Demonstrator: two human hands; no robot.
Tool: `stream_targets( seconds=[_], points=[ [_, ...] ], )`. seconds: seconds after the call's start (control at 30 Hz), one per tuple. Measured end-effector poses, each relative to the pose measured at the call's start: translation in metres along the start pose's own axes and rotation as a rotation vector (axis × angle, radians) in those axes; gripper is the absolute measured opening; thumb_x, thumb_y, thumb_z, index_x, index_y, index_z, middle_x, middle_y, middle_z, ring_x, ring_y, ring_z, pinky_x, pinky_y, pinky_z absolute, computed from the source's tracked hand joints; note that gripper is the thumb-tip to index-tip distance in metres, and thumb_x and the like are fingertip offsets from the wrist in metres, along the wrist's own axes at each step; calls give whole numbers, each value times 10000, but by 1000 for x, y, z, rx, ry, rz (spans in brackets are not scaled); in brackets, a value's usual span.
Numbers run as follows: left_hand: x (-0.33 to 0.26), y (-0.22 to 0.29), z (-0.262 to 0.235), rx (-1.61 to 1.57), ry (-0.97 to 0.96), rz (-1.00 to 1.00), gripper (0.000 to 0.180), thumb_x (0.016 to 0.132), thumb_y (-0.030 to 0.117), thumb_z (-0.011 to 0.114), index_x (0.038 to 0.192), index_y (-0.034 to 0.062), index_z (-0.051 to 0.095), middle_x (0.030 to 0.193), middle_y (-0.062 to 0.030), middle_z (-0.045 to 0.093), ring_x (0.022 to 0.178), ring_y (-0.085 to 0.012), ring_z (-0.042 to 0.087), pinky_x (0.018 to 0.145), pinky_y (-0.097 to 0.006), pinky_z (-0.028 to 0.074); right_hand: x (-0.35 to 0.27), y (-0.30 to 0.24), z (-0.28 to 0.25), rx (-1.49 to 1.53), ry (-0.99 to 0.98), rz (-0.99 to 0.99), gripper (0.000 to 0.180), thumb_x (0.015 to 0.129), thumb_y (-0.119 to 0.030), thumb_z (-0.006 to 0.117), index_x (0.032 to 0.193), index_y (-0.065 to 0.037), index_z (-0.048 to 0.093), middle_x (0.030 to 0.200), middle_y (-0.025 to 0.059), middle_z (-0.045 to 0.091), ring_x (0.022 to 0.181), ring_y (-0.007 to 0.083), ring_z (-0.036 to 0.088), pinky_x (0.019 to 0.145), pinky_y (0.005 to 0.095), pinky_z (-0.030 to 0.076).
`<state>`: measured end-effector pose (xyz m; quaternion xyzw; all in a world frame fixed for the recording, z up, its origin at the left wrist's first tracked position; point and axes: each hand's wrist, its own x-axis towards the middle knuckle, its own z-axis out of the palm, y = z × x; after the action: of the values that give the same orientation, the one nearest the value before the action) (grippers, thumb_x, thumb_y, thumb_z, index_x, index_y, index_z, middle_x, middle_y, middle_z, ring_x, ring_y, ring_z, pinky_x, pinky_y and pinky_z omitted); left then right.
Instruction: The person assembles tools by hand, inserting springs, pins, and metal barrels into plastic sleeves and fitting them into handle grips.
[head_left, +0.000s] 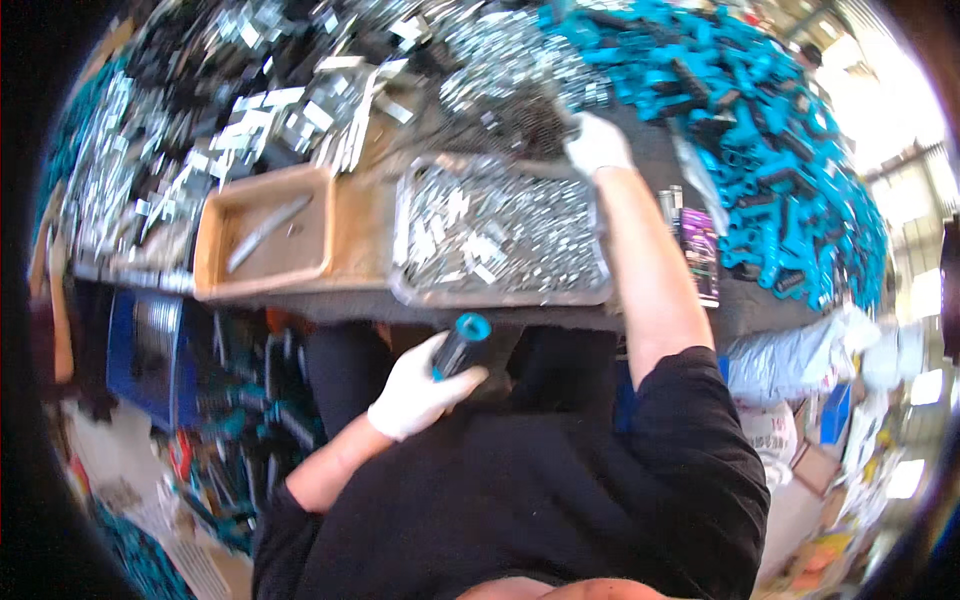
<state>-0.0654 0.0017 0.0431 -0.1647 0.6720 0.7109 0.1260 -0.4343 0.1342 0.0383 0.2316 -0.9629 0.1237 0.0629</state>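
Note:
My left hand [415, 390], in a white glove, is closed around a teal and black tubular tool housing [464, 343]. Its round teal end points up, just off the table's near edge. My right hand [600, 146], also gloved in white, is stretched over the far right corner of a shallow metal tray [400, 272]. Its fingers look closed, and a blurred greyish piece shows by the fingertips; what it is I cannot make out. Small shiny metal parts [480, 235] fill the tray. Beyond the right hand lies a heap of small silvery parts [520, 55].
Left of the tray stands an orange-brown bin [205, 245] with a grey strip inside. Teal tool housings [770, 170] are heaped at the right; metal pieces [270, 120] cover the far left. A purple-screened phone [698, 240] lies beside my right forearm. A blue crate [180, 360] stands lower left.

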Motion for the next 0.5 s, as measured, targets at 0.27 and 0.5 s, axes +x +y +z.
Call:
stream_targets(
  seconds=[0.27,0.5],
  points=[
    [2,1,17,-206,22,-1,155,810,83,650,846,53,502,602,-15,515,462,-100,481,451,-243,392,-16,8,-22,713,258,166,248,890,-222,538,1083,-106,639,993,172,666,944,326,631,841,393,482],
    [-11,10,27,-89,23,36,172,795,86,661,884,33,523,635,-19,540,510,-99,509,488,-255,424,-190,-57,-116,785,-95,-626,126,876,-177,601,928,-63,617,833,95,631,798,246,630,724,357,502]
  ],
)
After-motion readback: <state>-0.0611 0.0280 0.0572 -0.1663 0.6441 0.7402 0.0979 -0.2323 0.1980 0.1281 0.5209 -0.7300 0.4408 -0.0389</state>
